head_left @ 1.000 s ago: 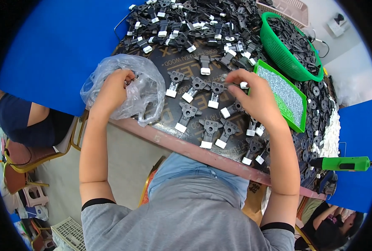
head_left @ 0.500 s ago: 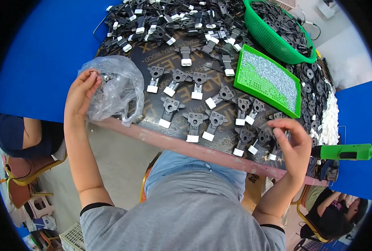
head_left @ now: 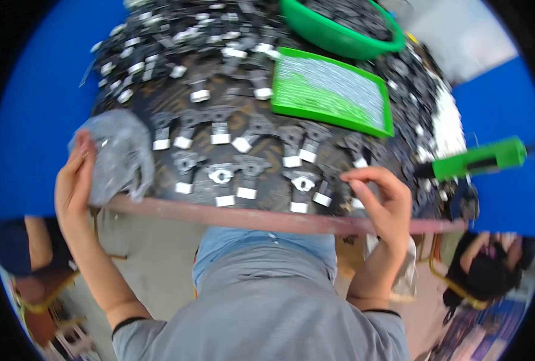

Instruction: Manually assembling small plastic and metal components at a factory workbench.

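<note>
My left grip (head_left: 76, 177): at crumpled clear plastic bag (head_left: 120, 150), left on pink-edged dark bench (head_left: 249, 218); hold unclear. My right grip (head_left: 388, 201): curled beside black, white-ended plastic parts (head_left: 248, 171); hold unclear. Light, steady fingertips advisable.

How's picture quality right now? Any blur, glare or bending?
Head view: blur streaks the silvery bits in the green tray and smears the piled black-and-white parts; head view: the plastic bag shows pale glints; head view: the pink table edge curves gently.

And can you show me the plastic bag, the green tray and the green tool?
Plastic bag (head_left: 119, 161): head view, its crumpled side.
Green tray (head_left: 333, 122): head view, its near rim.
Green tool (head_left: 484, 155): head view, its body.
</note>
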A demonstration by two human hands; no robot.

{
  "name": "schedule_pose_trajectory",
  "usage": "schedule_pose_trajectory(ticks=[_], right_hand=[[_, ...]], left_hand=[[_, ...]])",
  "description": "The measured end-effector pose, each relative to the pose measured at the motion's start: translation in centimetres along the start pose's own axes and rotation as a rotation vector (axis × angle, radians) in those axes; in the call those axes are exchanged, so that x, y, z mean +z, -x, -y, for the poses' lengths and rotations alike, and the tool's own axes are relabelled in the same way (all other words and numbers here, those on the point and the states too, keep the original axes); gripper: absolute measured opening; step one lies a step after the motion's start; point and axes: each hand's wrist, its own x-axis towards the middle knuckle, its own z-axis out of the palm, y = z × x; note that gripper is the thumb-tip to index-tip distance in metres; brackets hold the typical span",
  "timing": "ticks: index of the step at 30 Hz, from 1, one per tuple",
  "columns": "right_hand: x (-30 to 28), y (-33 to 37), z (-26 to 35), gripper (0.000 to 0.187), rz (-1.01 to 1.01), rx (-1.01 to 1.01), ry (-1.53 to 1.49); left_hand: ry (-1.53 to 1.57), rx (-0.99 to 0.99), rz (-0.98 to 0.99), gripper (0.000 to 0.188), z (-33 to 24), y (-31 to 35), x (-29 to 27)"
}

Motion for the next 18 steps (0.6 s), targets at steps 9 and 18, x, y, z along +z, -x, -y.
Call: schedule_pose_trajectory(ticks=[9, 18], right_hand=[[1.3, 2.4, -0.7, 0.013, -0.271, 0.053, -0.157], [-1.8, 4.9, -3.5, 0.023, -0.379, 0.019, 0.308]], left_hand=[[0.015, -0.557, 0.487, 0.041, 20.2, 11.4, 17.3], [-0.098, -0.907, 0.546, 0.04, 27.6, 15.3, 21.4]])
